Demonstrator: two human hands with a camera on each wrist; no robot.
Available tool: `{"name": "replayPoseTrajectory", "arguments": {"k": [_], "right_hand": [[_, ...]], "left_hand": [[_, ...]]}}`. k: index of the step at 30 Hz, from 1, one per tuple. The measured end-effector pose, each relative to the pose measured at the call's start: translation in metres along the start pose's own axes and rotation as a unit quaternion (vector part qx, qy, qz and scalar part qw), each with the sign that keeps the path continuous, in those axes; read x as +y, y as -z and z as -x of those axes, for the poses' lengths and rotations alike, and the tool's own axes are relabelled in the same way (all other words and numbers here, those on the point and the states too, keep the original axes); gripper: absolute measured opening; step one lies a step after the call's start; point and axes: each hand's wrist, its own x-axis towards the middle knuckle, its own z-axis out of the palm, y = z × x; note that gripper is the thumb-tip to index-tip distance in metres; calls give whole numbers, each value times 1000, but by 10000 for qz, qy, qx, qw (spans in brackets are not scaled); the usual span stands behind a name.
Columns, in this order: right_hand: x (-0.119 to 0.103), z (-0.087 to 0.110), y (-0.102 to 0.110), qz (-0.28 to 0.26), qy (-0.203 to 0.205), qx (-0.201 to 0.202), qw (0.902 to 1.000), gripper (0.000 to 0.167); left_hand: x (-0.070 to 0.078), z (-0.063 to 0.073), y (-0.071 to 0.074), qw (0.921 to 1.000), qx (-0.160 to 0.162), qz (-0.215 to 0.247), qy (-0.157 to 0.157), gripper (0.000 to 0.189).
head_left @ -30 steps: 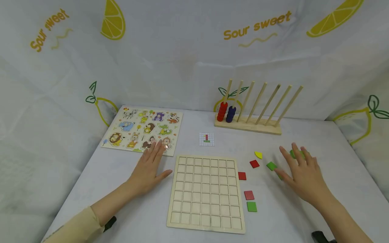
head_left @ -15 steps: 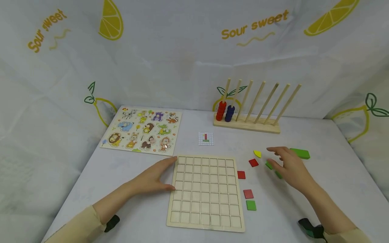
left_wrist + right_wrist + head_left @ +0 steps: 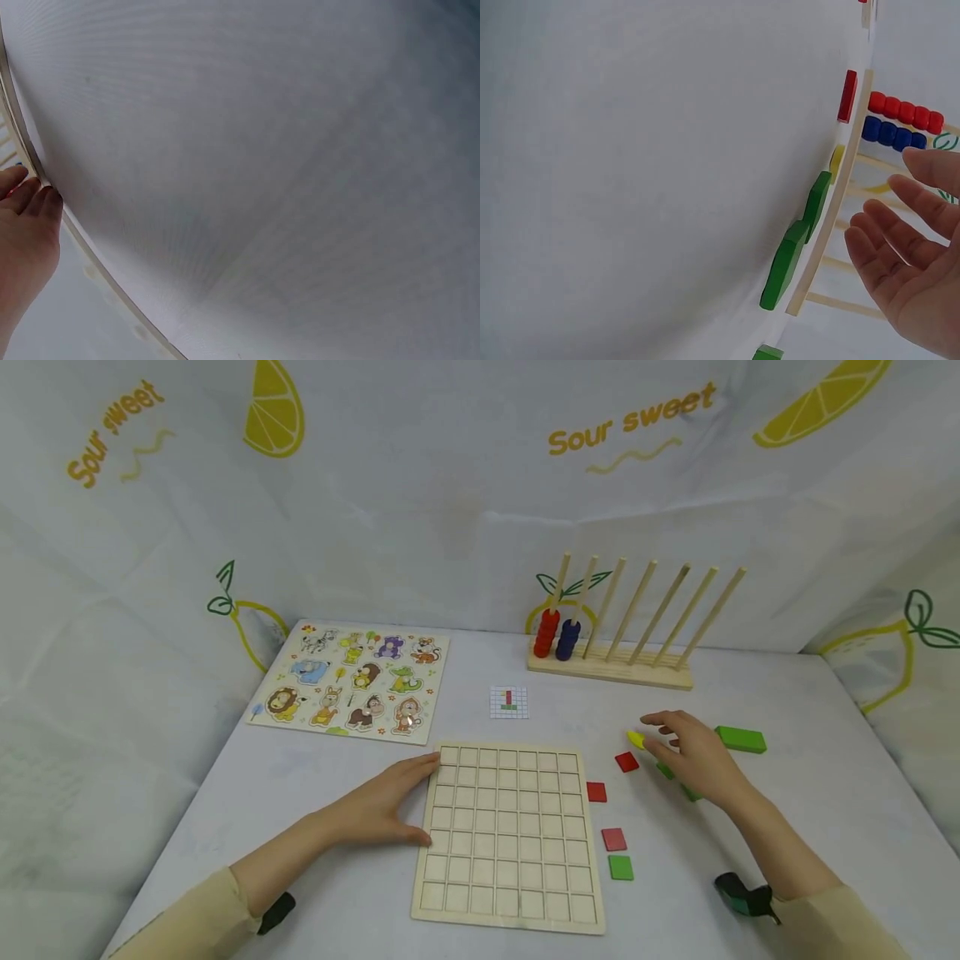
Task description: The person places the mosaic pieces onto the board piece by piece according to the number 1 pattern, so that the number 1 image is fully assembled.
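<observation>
A pale wooden board with a grid of square recesses (image 3: pixel 506 839) lies on the white table. My left hand (image 3: pixel 378 806) rests at its left edge, thumb and fingers spread apart along the rim. Over on the right, my right hand (image 3: pixel 697 760) hovers with fingers slightly bent around nothing. Its fingertips overlap a yellow quarter-round tile (image 3: pixel 635 739) in the head view. In the right wrist view, the right hand (image 3: pixel 911 255) appears above the tiles with a gap between. A red square tile (image 3: pixel 627 762) lies close by, and green tiles (image 3: pixel 690 793) are partly hidden beneath the hand.
A small pattern card (image 3: pixel 509 702) lies behind the board. An animal puzzle (image 3: pixel 348 683) is at back left, and a pegged bead stand (image 3: pixel 611 670) at back right. Red (image 3: pixel 596 792), pinkish-red (image 3: pixel 613 839) and green (image 3: pixel 621 867) tiles lie along the board's right side. A green block (image 3: pixel 741 739) sits farther right.
My left hand has come down from beside the animal puzzle to the board's left edge. My right hand has moved left toward the yellow tile, its spread fingers now bent, uncovering the green block.
</observation>
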Motion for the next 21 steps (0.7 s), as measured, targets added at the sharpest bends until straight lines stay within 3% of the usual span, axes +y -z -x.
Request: {"name": "replayPoseTrajectory", "arguments": {"k": [7,13,21], "right_hand": [[2,-7,3,-16,-135,-200,9997,38],[2,-10,7,-32,-155,-284,9995,38],[1,-12,9,-60,-232,-344,9991,37]], "left_hand": [[-1,0,2,9984,-13,-527,-189,104],[6,-8,10,9918,102,-1251,-256,93],[7,-16,15,9915,68,-1282,-193,85]]}}
